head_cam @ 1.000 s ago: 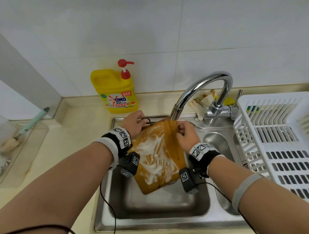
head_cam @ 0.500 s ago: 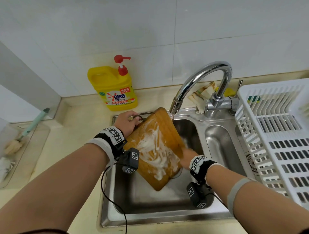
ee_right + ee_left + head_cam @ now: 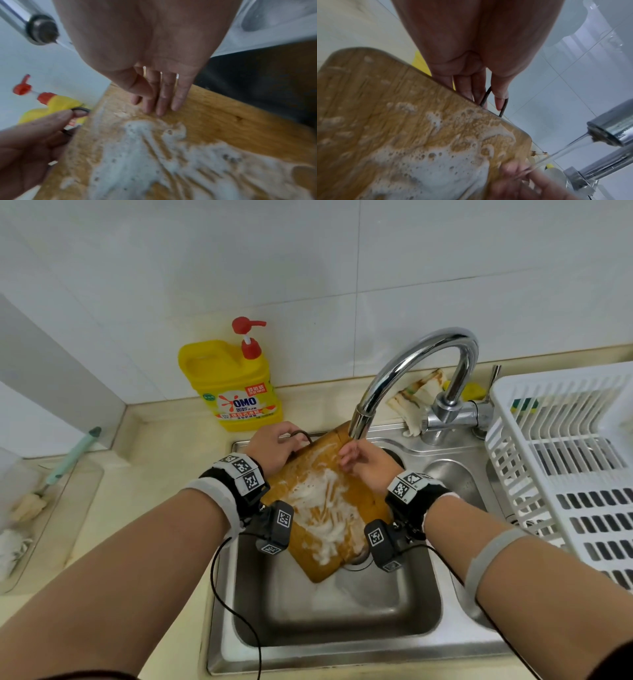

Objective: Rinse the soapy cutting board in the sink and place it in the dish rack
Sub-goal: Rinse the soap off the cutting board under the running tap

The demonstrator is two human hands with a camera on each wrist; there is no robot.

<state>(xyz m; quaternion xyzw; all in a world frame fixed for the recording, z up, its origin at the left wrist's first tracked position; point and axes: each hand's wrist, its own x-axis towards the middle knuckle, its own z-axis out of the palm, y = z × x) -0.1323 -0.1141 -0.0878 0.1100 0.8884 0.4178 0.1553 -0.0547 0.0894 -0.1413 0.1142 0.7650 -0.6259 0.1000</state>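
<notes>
Up from the board's lower edge came the right hand (image 3: 368,465), fingers flat on the soapy cutting board (image 3: 325,508) under the faucet (image 3: 404,371), tilted in the sink (image 3: 342,628), left hand (image 3: 274,445) pinching its wire loop (image 3: 301,434).

Wood cutting board (image 3: 329,501) w/ white foam, shiny steel sink (image 3: 342,642), chrome faucet (image 3: 411,364), white plastic dish rack (image 3: 561,460), glossy wall tiles (image 3: 308,268)

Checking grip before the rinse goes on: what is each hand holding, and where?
Left hand grips the cutting board by its dark wire loop. Right hand holds nothing, fingers flat on the board's face.
</notes>
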